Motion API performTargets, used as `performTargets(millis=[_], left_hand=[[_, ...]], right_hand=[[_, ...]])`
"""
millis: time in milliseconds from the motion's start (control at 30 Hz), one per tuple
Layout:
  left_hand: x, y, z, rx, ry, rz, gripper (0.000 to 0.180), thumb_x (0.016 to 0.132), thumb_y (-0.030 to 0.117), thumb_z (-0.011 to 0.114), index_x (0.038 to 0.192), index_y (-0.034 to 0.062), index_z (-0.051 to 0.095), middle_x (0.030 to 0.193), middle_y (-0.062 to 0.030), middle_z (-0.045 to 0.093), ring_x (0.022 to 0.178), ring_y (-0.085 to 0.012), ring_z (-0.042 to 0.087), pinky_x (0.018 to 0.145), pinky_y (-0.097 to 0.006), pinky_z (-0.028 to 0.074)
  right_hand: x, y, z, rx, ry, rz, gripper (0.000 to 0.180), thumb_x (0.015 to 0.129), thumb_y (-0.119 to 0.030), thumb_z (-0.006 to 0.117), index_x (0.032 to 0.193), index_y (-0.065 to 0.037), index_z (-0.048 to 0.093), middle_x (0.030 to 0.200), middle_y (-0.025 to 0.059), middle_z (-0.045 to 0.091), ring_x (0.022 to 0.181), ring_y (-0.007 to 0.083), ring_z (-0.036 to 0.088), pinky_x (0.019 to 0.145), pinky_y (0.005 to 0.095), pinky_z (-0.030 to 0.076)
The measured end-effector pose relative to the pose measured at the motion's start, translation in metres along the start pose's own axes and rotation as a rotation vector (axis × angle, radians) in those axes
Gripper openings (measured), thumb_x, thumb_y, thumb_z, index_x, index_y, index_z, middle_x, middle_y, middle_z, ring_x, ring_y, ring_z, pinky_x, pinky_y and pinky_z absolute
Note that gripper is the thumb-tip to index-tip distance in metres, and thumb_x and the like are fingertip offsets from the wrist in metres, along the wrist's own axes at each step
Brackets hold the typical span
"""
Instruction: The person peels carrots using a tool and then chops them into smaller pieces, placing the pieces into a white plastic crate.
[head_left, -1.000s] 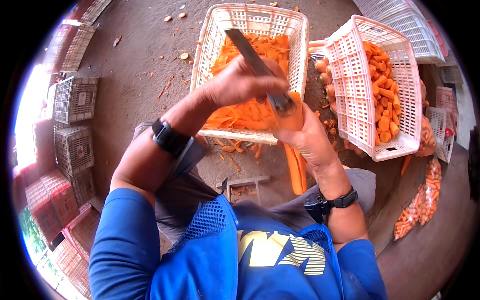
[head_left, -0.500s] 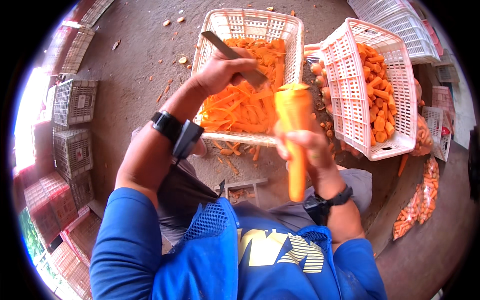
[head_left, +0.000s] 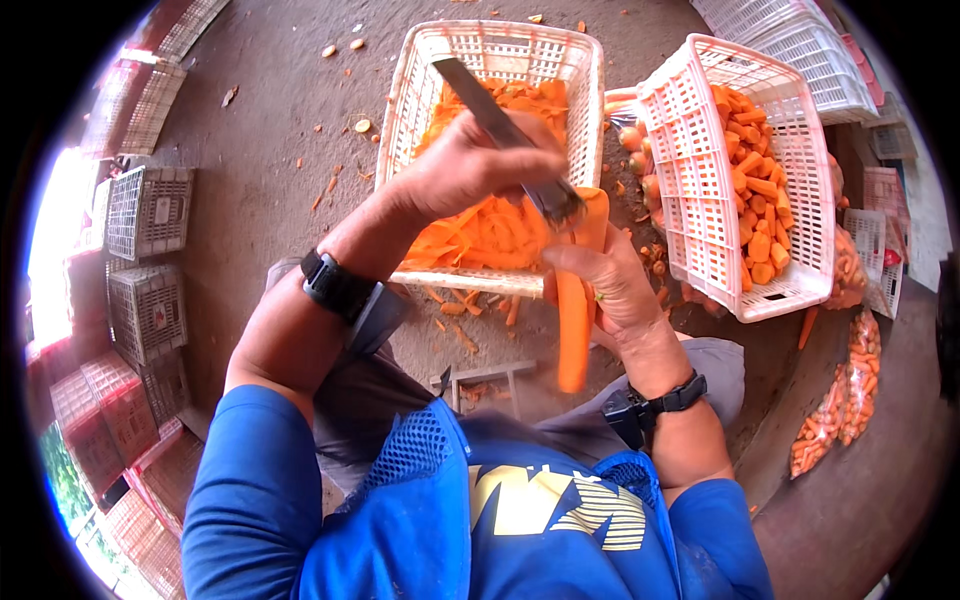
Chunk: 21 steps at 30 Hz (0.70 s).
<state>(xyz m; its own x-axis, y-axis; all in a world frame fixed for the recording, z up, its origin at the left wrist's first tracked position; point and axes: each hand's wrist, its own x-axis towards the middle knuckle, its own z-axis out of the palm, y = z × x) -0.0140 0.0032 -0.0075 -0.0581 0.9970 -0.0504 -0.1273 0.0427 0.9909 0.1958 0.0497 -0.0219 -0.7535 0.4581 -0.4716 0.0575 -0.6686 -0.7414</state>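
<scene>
My left hand (head_left: 478,168) is closed round a peeler (head_left: 476,96) with a long, flat, dark handle. Its working end, with orange scraps on it, meets the upper part of a large carrot (head_left: 573,335). My right hand (head_left: 618,282) grips that carrot, thumb across its front, and the narrow end points down toward me. Both hands are over the near right part of a white plastic crate (head_left: 592,90), which holds a heap of orange carrot peelings (head_left: 470,238). My left hand and forearm hide part of the heap.
To the right, a tilted white crate (head_left: 690,180) holds cut carrot pieces (head_left: 752,190). Clear bags of carrots (head_left: 830,410) lie lower right. Stacked crates (head_left: 150,210) line the left side. Scraps litter the floor around a small frame (head_left: 520,385) between my legs.
My left hand has moved right and slightly down, bringing the peeler onto the carrot. The carrot has dropped a little and tilted, still in my right hand.
</scene>
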Motion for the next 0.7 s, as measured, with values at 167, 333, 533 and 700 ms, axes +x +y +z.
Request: performTargets(millis=[167,333,533,700], left_hand=[[0.004,-0.017,-0.018,0.018,0.030,-0.053,0.019,0.090,0.021,0.065,0.087,0.0028,0.066,0.068,0.0005,0.060,0.054,-0.0046,0.052,0.048,-0.020,0.040],[-0.001,-0.015,-0.004,0.097,0.267,-0.083,0.015,0.091,0.017,0.065,0.095,0.0030,0.068,0.074,-0.0017,0.066,0.058,-0.0061,0.057,0.053,-0.020,0.048],[0.010,-0.027,-0.026,0.282,0.604,0.141,0.014,0.090,0.013,0.066,0.098,0.0019,0.068,0.079,-0.0038,0.069,0.063,-0.0081,0.062,0.057,-0.021,0.050],[0.006,-0.005,0.002,-0.100,0.411,-0.023,0.019,0.094,0.019,0.062,0.098,0.0011,0.066,0.079,-0.0037,0.065,0.066,-0.0077,0.059,0.060,-0.020,0.048]], right_hand=[[0.006,0.002,0.000,0.083,-0.072,0.150,0.031,0.084,-0.019,0.069,0.102,0.002,0.055,0.072,0.0069,0.057,0.052,0.0167,0.060,0.046,0.0290,0.053],[0.014,0.007,-0.006,0.139,-0.050,0.147,0.032,0.092,-0.030,0.061,0.103,0.000,0.057,0.072,0.0066,0.056,0.048,0.0169,0.056,0.045,0.0282,0.049],[0.006,-0.003,-0.005,0.224,-0.192,0.215,0.047,0.097,-0.048,0.045,0.108,-0.003,0.056,0.077,0.0080,0.058,0.055,0.0175,0.059,0.049,0.0284,0.050],[0.010,-0.005,0.003,0.327,-0.099,0.190,0.046,0.098,-0.044,0.045,0.112,-0.001,0.056,0.084,0.0089,0.062,0.063,0.0200,0.064,0.059,0.0304,0.055]])
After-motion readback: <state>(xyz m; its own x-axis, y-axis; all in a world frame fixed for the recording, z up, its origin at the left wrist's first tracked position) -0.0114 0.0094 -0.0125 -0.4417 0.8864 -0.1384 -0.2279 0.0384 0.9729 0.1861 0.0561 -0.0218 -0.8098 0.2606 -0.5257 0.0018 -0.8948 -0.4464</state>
